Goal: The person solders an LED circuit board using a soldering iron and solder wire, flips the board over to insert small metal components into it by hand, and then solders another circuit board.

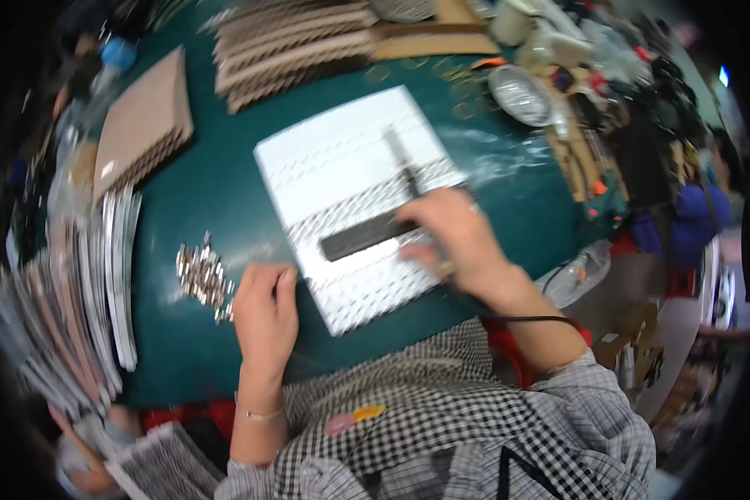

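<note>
"What is the right hand (458, 237) hiding?"

"It's covering one end of the dark bar (362, 233), and the black cord (529, 318) is disappearing beneath it. Whether those fingers are gripping anything else, I'm not managing to tell."

"And the left hand (267, 312)?"

"Its fingers are curling inward, concealing whatever they may be holding."

"Are the small metallic pieces (202, 279) showing their shape?"

"No, they're blurring together, too small to tell. The slim tool (402, 158) on the white sheet (342, 150) is smearing too."

"What's the frame cutting?"

"The top edge is cropping the large cardboard stack (296, 54); the dark border is swallowing the surrounding clutter."
</note>
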A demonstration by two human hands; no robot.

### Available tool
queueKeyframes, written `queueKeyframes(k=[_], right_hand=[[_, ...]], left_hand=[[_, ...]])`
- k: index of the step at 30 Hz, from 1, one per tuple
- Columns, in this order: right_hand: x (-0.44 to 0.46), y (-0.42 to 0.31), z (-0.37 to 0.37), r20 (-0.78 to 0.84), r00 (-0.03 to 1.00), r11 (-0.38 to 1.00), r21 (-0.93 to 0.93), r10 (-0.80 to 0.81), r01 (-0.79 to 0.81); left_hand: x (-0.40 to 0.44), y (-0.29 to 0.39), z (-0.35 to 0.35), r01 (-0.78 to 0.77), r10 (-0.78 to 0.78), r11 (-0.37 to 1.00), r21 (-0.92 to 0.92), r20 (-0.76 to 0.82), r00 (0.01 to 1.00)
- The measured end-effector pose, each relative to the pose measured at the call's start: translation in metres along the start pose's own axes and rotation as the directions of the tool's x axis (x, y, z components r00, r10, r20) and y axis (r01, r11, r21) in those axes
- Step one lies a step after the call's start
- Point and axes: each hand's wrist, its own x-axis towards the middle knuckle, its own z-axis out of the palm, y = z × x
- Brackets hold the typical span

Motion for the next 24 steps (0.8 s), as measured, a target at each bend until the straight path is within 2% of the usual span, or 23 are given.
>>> queueKeyframes(k=[1, 5, 7, 9, 10, 12, 13, 15, 16, 17, 18, 19, 20, 21, 23, 24], right_hand=[[0.001, 0.006, 0.005, 0.001, 0.999, 0.998, -0.031, -0.051, 0.051], [0.003, 0.025, 0.014, 0.003, 0.997, 0.996, -0.048, -0.072, 0.072], [0.003, 0.039, 0.023, 0.046, 0.996, 0.998, 0.006, -0.070, 0.070], [0.002, 0.034, 0.022, -0.071, 0.987, 0.989, 0.006, -0.148, 0.148], [-0.001, 0.031, 0.014, -0.090, 0.986, 0.990, -0.023, -0.142, 0.140], [-0.007, 0.026, 0.004, -0.168, 0.986, 1.000, -0.007, -0.022, 0.021], [-0.011, 0.028, -0.002, -0.172, 0.985, 1.000, -0.008, -0.028, 0.027], [-0.024, 0.038, -0.022, -0.367, 0.922, 0.988, -0.043, 0.123, -0.148], [-0.033, 0.045, -0.034, -0.407, 0.899, 0.974, -0.081, 0.163, -0.213], [-0.042, 0.050, -0.046, -0.437, 0.877, 0.958, -0.103, 0.199, -0.268], [-0.051, 0.052, -0.058, -0.520, 0.834, 0.939, -0.160, 0.181, -0.304], [-0.061, 0.055, -0.068, -0.542, 0.794, 0.902, -0.138, 0.277, -0.409], [-0.069, 0.056, -0.079, -0.546, 0.768, 0.863, -0.150, 0.333, -0.481], [-0.082, 0.069, -0.082, -0.562, 0.756, 0.805, -0.247, 0.335, -0.540], [-0.098, 0.085, -0.084, -0.603, 0.718, 0.772, -0.251, 0.348, -0.584], [-0.102, 0.087, -0.084, -0.612, 0.717, 0.776, -0.253, 0.334, -0.578]], left_hand=[[0.003, 0.000, 0.005, -0.015, 0.015, 1.000, 0.025, 0.009, 1.000], [0.000, -0.005, 0.015, 0.038, -0.037, 0.999, -0.025, 0.034, 0.999], [-0.002, -0.021, 0.025, -0.012, 0.010, 0.997, -0.074, -0.033, 0.999], [-0.001, -0.007, 0.013, -0.024, 0.023, 0.998, 0.065, 0.025, 0.999], [0.001, -0.004, 0.013, -0.058, 0.056, 0.997, 0.052, 0.029, 0.998], [0.001, 0.000, 0.009, 0.113, -0.115, 0.993, 0.028, 0.081, 0.990], [0.001, 0.005, 0.008, 0.109, -0.111, 0.994, 0.030, 0.075, 0.991], [0.003, 0.017, 0.005, 0.227, -0.226, 0.974, 0.006, 0.095, 0.970], [0.005, 0.018, 0.005, 0.288, -0.291, 0.957, 0.036, 0.131, 0.948], [0.003, 0.000, 0.011, 0.182, -0.178, 0.983, -0.029, 0.091, 0.980], [0.004, -0.012, 0.019, 0.149, -0.142, 0.986, -0.069, 0.091, 0.986], [0.004, -0.023, 0.021, 0.128, -0.121, 0.987, -0.100, 0.073, 0.990], [0.001, -0.019, 0.020, 0.155, -0.151, 0.985, -0.077, 0.060, 0.987], [0.001, -0.010, 0.018, 0.185, -0.183, 0.981, -0.056, 0.034, 0.982], [0.000, -0.002, 0.015, 0.211, -0.210, 0.978, -0.009, 0.028, 0.977], [0.000, -0.001, 0.016, 0.158, -0.158, 0.987, 0.020, -0.009, 0.987]])
